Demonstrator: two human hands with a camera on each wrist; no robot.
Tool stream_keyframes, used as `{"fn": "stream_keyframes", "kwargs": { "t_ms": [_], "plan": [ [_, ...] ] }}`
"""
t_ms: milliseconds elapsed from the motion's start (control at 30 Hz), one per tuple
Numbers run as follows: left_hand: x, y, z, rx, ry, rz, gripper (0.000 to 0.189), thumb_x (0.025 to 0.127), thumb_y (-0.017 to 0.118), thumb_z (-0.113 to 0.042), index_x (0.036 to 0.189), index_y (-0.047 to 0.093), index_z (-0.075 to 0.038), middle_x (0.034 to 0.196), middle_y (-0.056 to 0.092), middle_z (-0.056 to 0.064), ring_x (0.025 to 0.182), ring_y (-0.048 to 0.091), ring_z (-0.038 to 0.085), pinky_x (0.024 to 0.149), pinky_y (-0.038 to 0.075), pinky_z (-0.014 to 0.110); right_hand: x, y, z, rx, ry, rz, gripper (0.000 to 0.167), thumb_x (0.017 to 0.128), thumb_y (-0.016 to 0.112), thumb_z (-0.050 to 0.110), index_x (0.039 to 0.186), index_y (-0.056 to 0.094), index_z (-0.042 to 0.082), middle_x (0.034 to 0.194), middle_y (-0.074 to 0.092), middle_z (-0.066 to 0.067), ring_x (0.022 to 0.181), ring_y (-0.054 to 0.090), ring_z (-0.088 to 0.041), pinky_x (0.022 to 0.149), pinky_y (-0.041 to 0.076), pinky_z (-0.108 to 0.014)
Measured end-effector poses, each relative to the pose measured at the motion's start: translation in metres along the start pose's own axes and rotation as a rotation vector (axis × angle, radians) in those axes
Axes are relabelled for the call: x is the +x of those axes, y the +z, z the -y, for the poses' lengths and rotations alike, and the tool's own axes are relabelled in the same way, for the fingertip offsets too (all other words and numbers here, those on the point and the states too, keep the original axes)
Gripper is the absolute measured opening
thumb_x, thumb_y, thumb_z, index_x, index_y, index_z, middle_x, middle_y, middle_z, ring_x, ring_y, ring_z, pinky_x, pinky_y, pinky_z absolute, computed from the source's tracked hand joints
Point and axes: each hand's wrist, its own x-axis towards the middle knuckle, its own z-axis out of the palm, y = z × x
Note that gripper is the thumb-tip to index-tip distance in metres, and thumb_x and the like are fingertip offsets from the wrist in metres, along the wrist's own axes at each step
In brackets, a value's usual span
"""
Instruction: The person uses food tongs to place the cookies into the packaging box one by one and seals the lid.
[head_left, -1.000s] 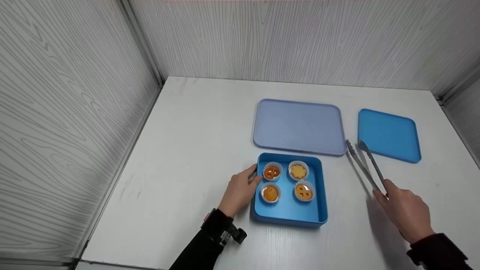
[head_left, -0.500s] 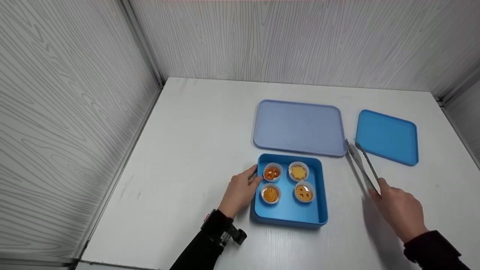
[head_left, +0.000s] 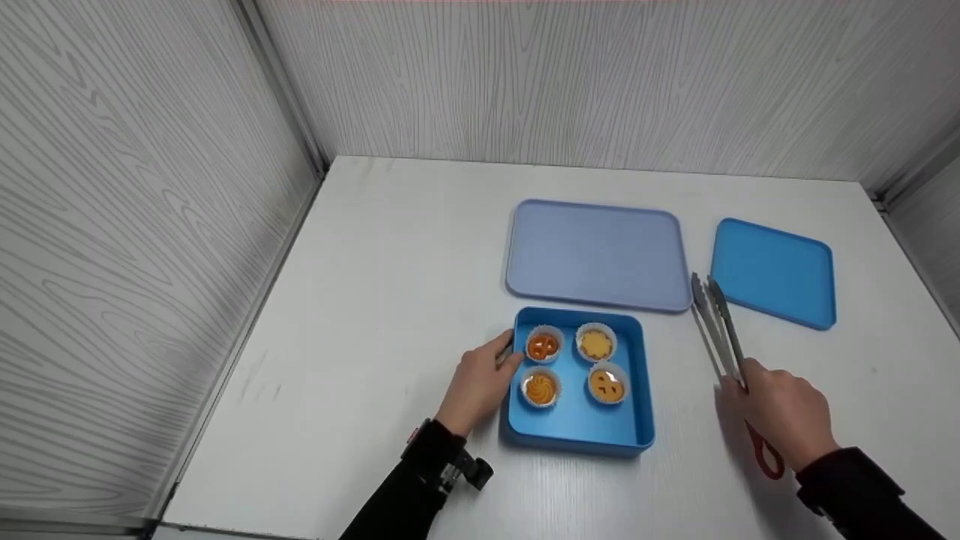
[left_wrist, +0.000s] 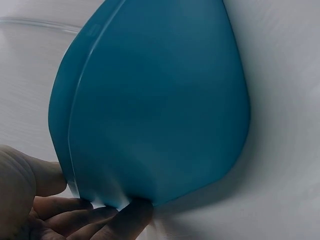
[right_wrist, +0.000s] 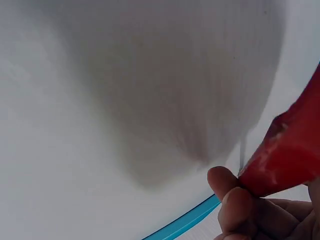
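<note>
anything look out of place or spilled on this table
Nothing looks spilled. The small blue tray sits more askew than the lavender tray beside it, and faint grey marks show on the white table, left of the blue box.

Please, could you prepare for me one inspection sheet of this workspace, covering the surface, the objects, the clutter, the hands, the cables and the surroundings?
Surface: white table, with faint dark marks on the left part.
Objects: blue box holding four paper cups, each with an orange or yellow piece; metal tongs with red handle; lavender tray just beyond the box; blue tray right of it.
Clutter: nothing seen.
Left hand: holds the left side of the blue box.
Right hand: grips the tongs; their tips are slightly apart.
Cables: nothing seen.
Surroundings: pale wood-grain panels behind and on both sides.
</note>
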Motion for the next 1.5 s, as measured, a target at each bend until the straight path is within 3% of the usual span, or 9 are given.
{"fn": "stream_keyframes", "kwargs": {
  "t_ms": [400,700,833,933,1100,1200,1333,1433,1500],
  "plan": [
    [0.001,0.0,0.0,0.004,-0.013,0.003,0.053,0.107,0.054,-0.028,0.156,0.044,-0.01,0.156,0.047,0.007,0.146,0.041,0.023,0.12,0.037,0.043,0.007,0.004,0.0,-0.021,0.068,0.059,0.036,0.092,0.074,0.027,0.074,0.055,0.002,0.051,0.044,-0.002,0.045,0.042,-0.016,0.038,0.032,-0.029],
    [0.001,0.0,0.0,-0.012,-0.02,0.009,0.053,0.108,0.054,-0.028,0.156,0.043,-0.01,0.157,0.047,0.007,0.147,0.041,0.024,0.12,0.037,0.043,0.006,0.003,-0.009,-0.05,0.038,0.022,0.048,0.09,0.078,0.041,0.071,0.053,0.005,0.048,0.038,-0.001,0.041,0.037,-0.016,0.04,0.026,-0.029],
    [0.0,0.0,0.0,-0.005,-0.017,0.011,0.053,0.108,0.054,-0.03,0.156,0.043,-0.011,0.157,0.047,0.007,0.146,0.041,0.024,0.12,0.037,0.043,0.007,-0.001,-0.012,-0.052,0.062,0.017,0.056,0.094,0.072,0.046,0.094,0.066,-0.01,0.046,0.041,-0.002,0.041,0.039,-0.016,0.038,0.029,-0.03],
    [0.0,-0.001,0.0,0.007,-0.001,0.008,0.053,0.107,0.054,-0.03,0.155,0.044,-0.01,0.155,0.049,0.009,0.146,0.042,0.025,0.12,0.037,0.044,0.009,-0.006,-0.015,-0.037,0.099,0.019,0.071,0.097,0.065,0.051,0.118,0.064,-0.017,0.046,0.043,-0.003,0.043,0.039,-0.017,0.037,0.03,-0.031],
    [0.0,-0.001,0.001,0.008,-0.009,0.015,0.053,0.108,0.053,-0.031,0.156,0.044,-0.011,0.156,0.048,0.008,0.146,0.042,0.025,0.12,0.036,0.044,0.015,-0.018,-0.024,0.009,0.116,0.032,0.069,0.103,0.058,0.048,0.129,0.06,-0.015,0.048,0.046,-0.003,0.046,0.038,-0.018,0.04,0.031,-0.032],
    [0.001,-0.001,0.001,0.003,-0.019,0.018,0.053,0.108,0.053,-0.031,0.156,0.043,-0.011,0.157,0.047,0.008,0.147,0.041,0.024,0.121,0.036,0.044,0.019,-0.023,-0.032,0.03,0.083,-0.005,0.057,0.104,0.059,0.037,0.129,0.06,-0.014,0.05,0.049,-0.003,0.048,0.041,-0.019,0.041,0.034,-0.032],
    [0.001,0.0,0.0,0.008,-0.03,0.021,0.053,0.108,0.053,-0.031,0.156,0.043,-0.012,0.157,0.046,0.007,0.147,0.04,0.024,0.121,0.035,0.044,0.024,-0.023,-0.045,0.03,-0.006,-0.135,0.04,0.099,0.066,0.018,0.124,0.064,-0.013,0.059,0.06,-0.013,0.051,0.049,-0.024,0.042,0.04,-0.034],
    [0.002,0.0,0.0,0.011,-0.031,0.019,0.053,0.108,0.053,-0.03,0.156,0.043,-0.012,0.157,0.047,0.008,0.147,0.041,0.025,0.121,0.035,0.044,0.029,-0.02,-0.053,0.014,-0.062,-0.221,0.037,0.095,0.068,0.01,0.124,0.064,-0.012,0.077,0.067,-0.027,0.064,0.058,-0.039,0.049,0.05,-0.048],
    [0.002,0.0,0.001,0.013,-0.03,0.018,0.053,0.108,0.053,-0.03,0.156,0.044,-0.012,0.157,0.047,0.008,0.147,0.041,0.025,0.121,0.035,0.044,0.032,-0.017,-0.058,0.001,-0.085,-0.253,0.04,0.093,0.069,0.007,0.127,0.062,-0.012,0.09,0.068,-0.034,0.079,0.061,-0.051,0.062,0.054,-0.06]
  ]
}}
